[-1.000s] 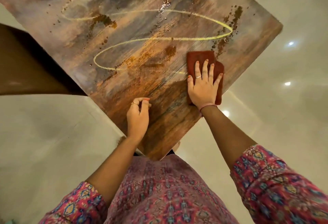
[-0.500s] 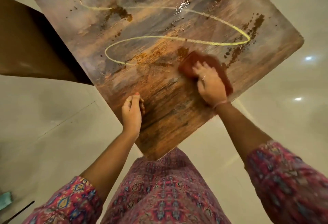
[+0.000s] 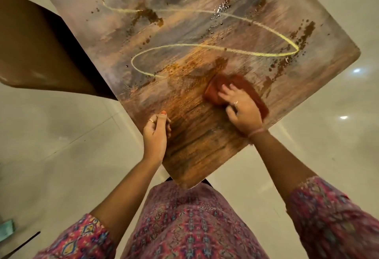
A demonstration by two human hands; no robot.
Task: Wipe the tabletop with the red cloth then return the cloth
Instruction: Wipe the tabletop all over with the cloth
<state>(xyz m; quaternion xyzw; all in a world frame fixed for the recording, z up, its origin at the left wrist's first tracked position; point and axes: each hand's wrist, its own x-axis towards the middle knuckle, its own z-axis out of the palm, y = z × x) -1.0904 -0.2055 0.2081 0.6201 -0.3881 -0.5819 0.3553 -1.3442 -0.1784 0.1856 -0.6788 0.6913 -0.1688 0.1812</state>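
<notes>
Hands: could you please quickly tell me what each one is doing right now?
Left hand: fingers curled, holding nothing, resting at the tabletop edge.
Right hand: pressing on the red cloth; grip blurred, cannot tell.
</notes>
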